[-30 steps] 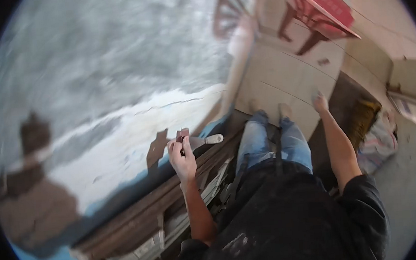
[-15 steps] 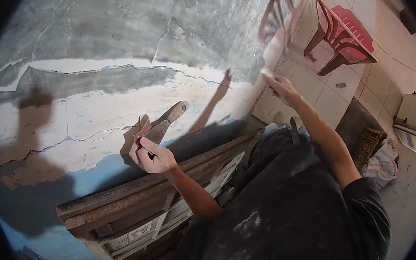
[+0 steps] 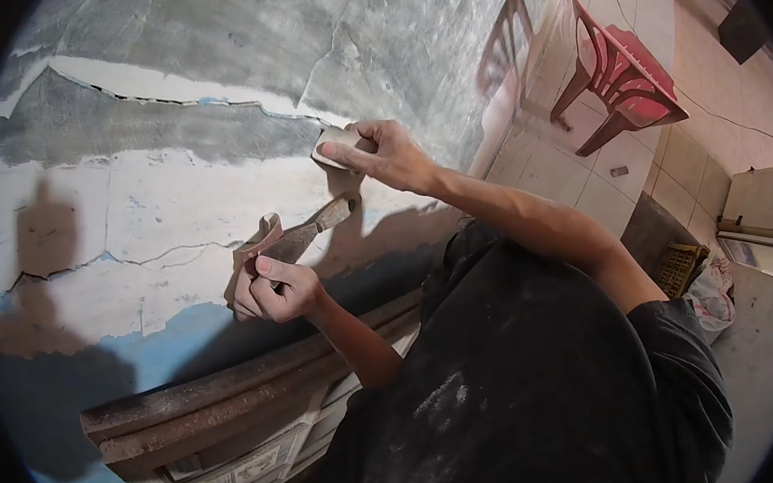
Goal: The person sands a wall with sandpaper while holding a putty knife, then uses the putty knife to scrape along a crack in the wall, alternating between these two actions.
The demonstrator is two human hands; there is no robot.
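Note:
My left hand (image 3: 277,289) is closed round a putty knife (image 3: 300,239) and a folded reddish-brown piece of what looks like sandpaper (image 3: 263,236), in front of the lower wall. Up and to the right, my right hand (image 3: 384,155) grips a flat, pale, folded piece (image 3: 335,148), thumb on top, at the wall (image 3: 174,190) just below a long crack. The wall shows grey plaster above, a whitish band with cracks, and blue paint beneath. Whether the pale piece touches the wall is hard to tell.
A dark wooden frame (image 3: 235,399) with glass panes stands below the wall. A red plastic chair (image 3: 623,77) is on the tiled floor (image 3: 572,172) at the upper right. A yellow crate (image 3: 679,270) and a whitish sack (image 3: 711,298) lie at the right.
My right hand has come left from beside the body to the wall, and the pale piece now shows in it. My left hand still holds the putty knife. The view has shifted toward the wall.

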